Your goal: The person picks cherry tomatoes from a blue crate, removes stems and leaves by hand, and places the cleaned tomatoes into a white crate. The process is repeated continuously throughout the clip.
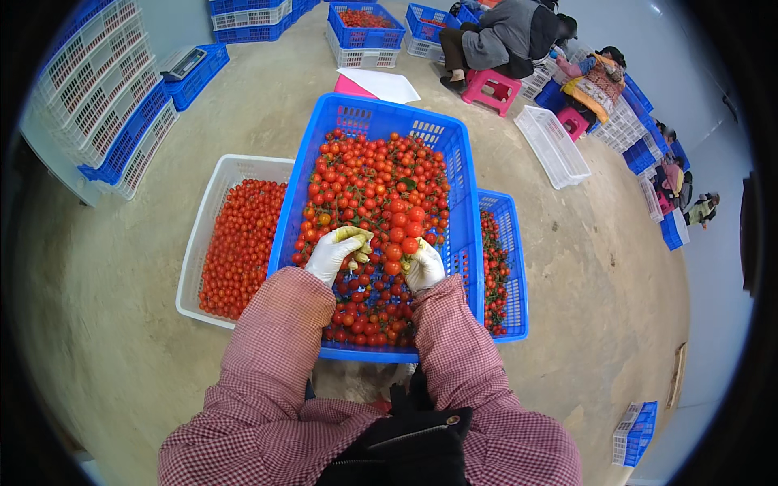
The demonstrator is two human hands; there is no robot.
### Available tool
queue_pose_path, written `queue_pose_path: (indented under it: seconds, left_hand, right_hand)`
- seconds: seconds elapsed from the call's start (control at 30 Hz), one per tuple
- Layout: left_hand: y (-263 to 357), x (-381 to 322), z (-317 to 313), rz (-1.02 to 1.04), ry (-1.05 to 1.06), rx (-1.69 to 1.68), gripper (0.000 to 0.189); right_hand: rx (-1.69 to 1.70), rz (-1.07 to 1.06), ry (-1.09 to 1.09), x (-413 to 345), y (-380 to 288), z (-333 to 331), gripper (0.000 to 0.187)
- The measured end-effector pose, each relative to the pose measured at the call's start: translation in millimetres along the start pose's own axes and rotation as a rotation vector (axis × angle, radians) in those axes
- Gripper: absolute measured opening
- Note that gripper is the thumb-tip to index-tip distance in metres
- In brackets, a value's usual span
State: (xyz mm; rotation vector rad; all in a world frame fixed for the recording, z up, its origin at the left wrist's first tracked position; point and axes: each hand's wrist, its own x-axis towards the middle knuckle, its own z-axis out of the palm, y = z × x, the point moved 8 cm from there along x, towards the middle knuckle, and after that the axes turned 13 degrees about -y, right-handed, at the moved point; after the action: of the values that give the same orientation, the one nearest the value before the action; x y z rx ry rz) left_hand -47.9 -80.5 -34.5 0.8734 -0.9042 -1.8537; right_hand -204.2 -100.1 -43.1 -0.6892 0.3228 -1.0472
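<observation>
In the middle stands a blue plastic crate (pixel 472 176) of red cherry tomatoes (pixel 371 176), many on green stems. My right hand (pixel 424 266), in a white glove with stained fingertips, holds a truss of cherry tomatoes (pixel 396 236) raised over the heap. My left hand (pixel 337 252), gloved likewise, is over the crate to the left of that truss, its fingers curled; whether anything is between them cannot be told. A white crate (pixel 196 255) of loose tomatoes (pixel 243 249) is at the left. Under the right side, another blue crate (pixel 516 267) holds tomatoes on stems.
Stacked white and blue crates (pixel 103 79) and a scale (pixel 185 64) on a blue crate stand at upper left. Beyond my crate lies a white sheet (pixel 380 85) on a pink stool. People (pixel 504 36) sit on pink stools (pixel 492 91) at upper right, near an empty white crate (pixel 553 146).
</observation>
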Motion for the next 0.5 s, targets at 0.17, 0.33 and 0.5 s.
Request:
queue_pose_path:
  seconds: [0.17,0.33,0.5]
  left_hand:
    - [-2,5,10,0.074,0.037,0.208,0.031]
    - [-8,10,14,-0.036,-0.085,0.116,0.031]
    - [-9,5,10,0.005,-0.142,-0.205,0.031]
  right_hand:
    - [-0.352,0.157,0.089,-1,17,-5,0.022]
    - [-0.201,0.184,-0.006,2,17,13,0.024]
    - [-0.086,0.191,-0.002,2,13,23,0.033]
